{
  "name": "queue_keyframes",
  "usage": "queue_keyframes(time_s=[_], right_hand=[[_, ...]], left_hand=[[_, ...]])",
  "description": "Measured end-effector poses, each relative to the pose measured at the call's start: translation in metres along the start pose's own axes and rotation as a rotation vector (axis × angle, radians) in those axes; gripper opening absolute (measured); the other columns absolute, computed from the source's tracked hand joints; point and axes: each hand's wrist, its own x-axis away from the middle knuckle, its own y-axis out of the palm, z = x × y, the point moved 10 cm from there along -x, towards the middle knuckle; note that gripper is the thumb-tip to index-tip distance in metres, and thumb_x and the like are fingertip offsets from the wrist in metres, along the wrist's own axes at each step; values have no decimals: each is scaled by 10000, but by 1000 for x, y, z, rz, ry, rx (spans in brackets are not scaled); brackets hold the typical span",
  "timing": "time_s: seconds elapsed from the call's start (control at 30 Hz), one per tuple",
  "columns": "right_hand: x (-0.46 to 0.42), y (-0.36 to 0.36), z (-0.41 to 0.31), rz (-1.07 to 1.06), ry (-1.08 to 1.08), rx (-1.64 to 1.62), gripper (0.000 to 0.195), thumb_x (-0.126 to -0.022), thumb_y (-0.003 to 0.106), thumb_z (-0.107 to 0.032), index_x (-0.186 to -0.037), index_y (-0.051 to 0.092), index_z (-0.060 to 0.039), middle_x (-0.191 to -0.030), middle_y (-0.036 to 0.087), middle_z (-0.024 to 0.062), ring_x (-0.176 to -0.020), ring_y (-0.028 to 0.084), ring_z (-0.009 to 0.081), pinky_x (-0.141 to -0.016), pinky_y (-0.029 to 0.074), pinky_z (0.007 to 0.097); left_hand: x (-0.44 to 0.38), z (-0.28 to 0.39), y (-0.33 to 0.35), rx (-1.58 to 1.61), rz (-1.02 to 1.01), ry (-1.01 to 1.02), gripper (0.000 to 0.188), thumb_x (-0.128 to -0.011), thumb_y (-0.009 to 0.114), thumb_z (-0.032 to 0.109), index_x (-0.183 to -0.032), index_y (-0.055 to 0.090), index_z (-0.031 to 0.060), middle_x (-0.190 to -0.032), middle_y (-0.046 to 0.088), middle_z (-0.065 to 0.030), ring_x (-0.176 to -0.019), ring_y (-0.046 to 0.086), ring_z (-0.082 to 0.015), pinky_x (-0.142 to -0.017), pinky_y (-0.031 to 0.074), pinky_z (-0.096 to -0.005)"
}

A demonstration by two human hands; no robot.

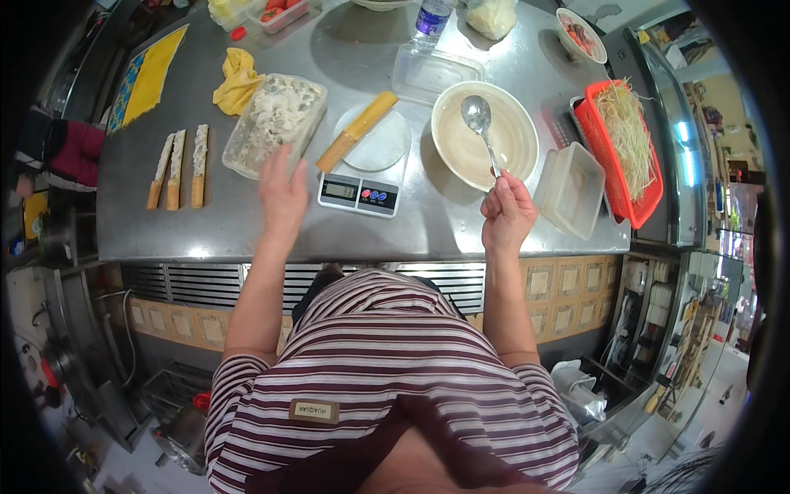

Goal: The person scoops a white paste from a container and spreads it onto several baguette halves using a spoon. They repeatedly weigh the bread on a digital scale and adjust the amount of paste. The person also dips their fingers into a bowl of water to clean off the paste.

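My right hand grips the handle of a metal spoon, whose bowl is over a white bowl of cloudy liquid. Slightly blurred, my left hand holds nothing, its fingers apart at the near edge of a plastic container of whitish, lumpy paste. Between my hands stands a digital kitchen scale with a bare bamboo strip lying slantwise across its round plate. To the left, three bamboo strips lie apart, their far parts coated in similar paste.
An empty plastic container and a red basket of sprouts stand at right. Behind are a clear lid, a water bottle and a bowl of reddish food. A yellow cloth touches the paste container. Another person stands at far left.
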Motion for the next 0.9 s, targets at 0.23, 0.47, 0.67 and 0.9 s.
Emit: queue_keyframes(time_s=[0.23, 0.47, 0.67, 0.9], right_hand=[[12, 24, 6, 26, 4, 40, 152, -893, 551, -37, -1007, 620, 35, -578, 423, -42, -467, 312, 46, -420, 236, 219], [20, 78, 9, -31, -20, 120, 163, -891, 558, -38, -1021, 626, 33, -587, 440, -42, -472, 328, 42, -425, 252, 208], [31, 179, 36, -306, -176, 640, 167, -875, 583, -30, -1024, 649, -1, -658, 543, -26, -532, 455, 60, -474, 345, 195], [56, 291, 76, -481, -796, 1378, 277, -715, 625, 25, -978, 622, -65, -662, 602, 88, -587, 586, 261, -501, 450, 349]], left_hand=[[-7, 6, 88, -192, -409, 32, 509, -726, 683, 137, -1177, 501, -11, -1029, 565, -193, -923, 533, -376, -852, 412, -442], [14, -31, 70, 525, -567, -352, 418, -734, 618, 105, -1130, 542, -5, -972, 549, -131, -893, 563, -254, -791, 455, -331], [41, -133, -16, 1292, -77, -672, 454, -737, 607, -27, -1170, 477, 23, -948, 567, -50, -840, 535, -112, -750, 437, -244], [35, -179, -36, 1048, 117, -744, 299, -763, 591, -40, -1018, 455, 39, -848, 548, -48, -732, 530, -124, -648, 428, -240]])
